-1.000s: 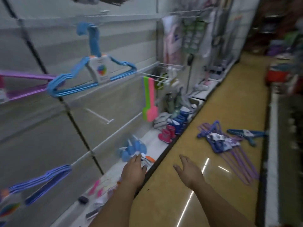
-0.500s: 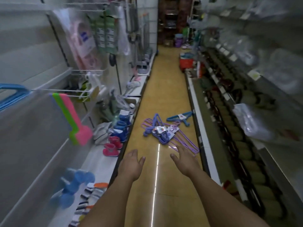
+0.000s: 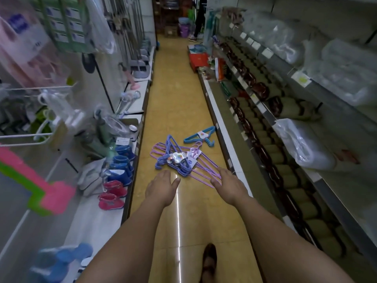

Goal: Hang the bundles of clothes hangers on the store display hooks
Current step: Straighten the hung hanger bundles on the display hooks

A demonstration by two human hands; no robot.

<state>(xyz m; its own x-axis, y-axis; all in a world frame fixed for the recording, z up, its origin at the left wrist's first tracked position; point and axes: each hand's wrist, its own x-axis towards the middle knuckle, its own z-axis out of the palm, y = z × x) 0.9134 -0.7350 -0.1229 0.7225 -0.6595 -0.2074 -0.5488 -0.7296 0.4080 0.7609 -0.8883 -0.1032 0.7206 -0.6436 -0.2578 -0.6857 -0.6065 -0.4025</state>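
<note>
Several hanger bundles lie on the yellow aisle floor ahead of me. A blue-violet bundle (image 3: 173,158) with a paper label lies over lilac hangers (image 3: 202,170), and a turquoise bundle (image 3: 201,136) sits a little farther off, near the right shelf base. My left hand (image 3: 162,187) and my right hand (image 3: 229,184) stretch forward with fingers straight and hold nothing. Both hover just short of the pile; the right hand overlaps the lilac hangers' near ends. No display hooks with hangers are in view now.
The low left shelf (image 3: 98,219) carries pink boots (image 3: 112,198) and blue boots (image 3: 122,166). Pink and green plastic tools (image 3: 40,193) hang at the left. Stocked shelves (image 3: 285,160) line the right. A red box (image 3: 199,60) and a person (image 3: 199,17) stand far down the aisle. My shoe (image 3: 210,260) shows below.
My view has swung from the left wall display to straight down the aisle. The hanger pile has come closer, and both hands have stayed outstretched and empty.
</note>
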